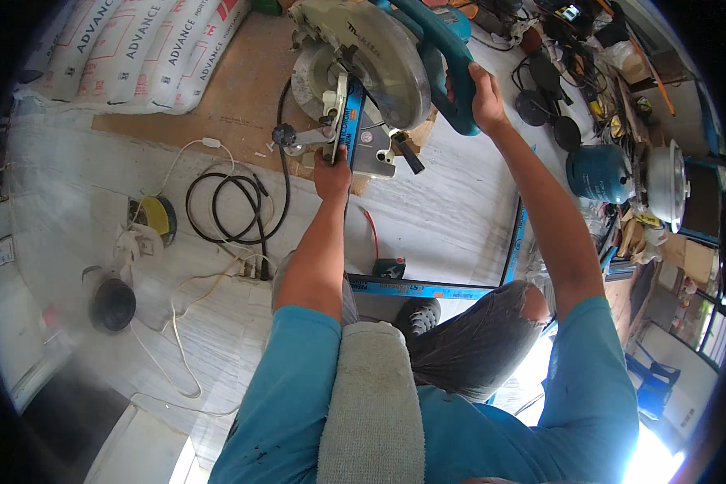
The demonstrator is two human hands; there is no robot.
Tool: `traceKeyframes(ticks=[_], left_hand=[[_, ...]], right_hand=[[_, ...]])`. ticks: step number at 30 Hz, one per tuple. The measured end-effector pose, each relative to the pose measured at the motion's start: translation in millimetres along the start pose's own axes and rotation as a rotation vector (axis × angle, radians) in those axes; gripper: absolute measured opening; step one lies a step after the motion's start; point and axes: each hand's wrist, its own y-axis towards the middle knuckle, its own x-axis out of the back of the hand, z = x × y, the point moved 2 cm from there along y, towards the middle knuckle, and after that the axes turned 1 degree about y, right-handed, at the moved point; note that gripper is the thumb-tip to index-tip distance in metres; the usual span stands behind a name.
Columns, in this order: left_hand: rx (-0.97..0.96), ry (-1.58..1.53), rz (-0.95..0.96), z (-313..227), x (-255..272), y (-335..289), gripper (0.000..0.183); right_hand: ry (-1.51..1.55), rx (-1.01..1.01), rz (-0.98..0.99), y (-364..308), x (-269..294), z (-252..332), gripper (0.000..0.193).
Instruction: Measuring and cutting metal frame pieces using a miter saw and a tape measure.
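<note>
A miter saw (379, 56) with a rounded pale guard stands on a brown board at the top middle. My right hand (486, 98) is closed around its teal loop handle (457, 60), on the right of the guard. My left hand (332, 174) grips a profile bar (352, 121) covered in blue film, which lies on the saw's base beside the metal fence. Part of the blade and the bar's far end are hidden under the guard.
Blue-filmed bars (427, 289) form a corner on the floor before me. Inside it lies a small dark tool (389, 269). A coiled black cable (226, 206) and white cord lie left. White sacks (137, 60) stand far left; a teal gas cylinder (598, 173) stands right.
</note>
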Motion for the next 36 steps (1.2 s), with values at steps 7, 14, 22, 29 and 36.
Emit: traceKeyframes(ticks=[7, 14, 22, 29, 36], left_hand=[[0.074, 0.068, 0.066, -8.3, -23.3, -9.2, 0.051], [-0.037, -0.034, -0.018, 22.0, -16.1, 4.9, 0.056], [0.037, 0.064, -0.007, -9.0, -16.9, -8.9, 0.058], [0.107, 0.117, -0.016, 1.0, -9.4, -3.3, 0.067], [0.079, 0.085, 0.023, 2.4, -18.6, -6.2, 0.062]], right_hand=[[-0.034, 0.042, -0.028, -7.3, 24.4, -22.9, 0.051], [-0.059, -0.016, -0.035, 11.8, 2.8, 44.5, 0.051], [-0.110, -0.050, -0.037, 4.9, 19.8, 18.8, 0.050], [-0.025, -0.055, -0.025, 2.7, 8.2, 15.0, 0.054], [-0.041, -0.003, -0.029, -0.9, 15.8, 2.9, 0.051]])
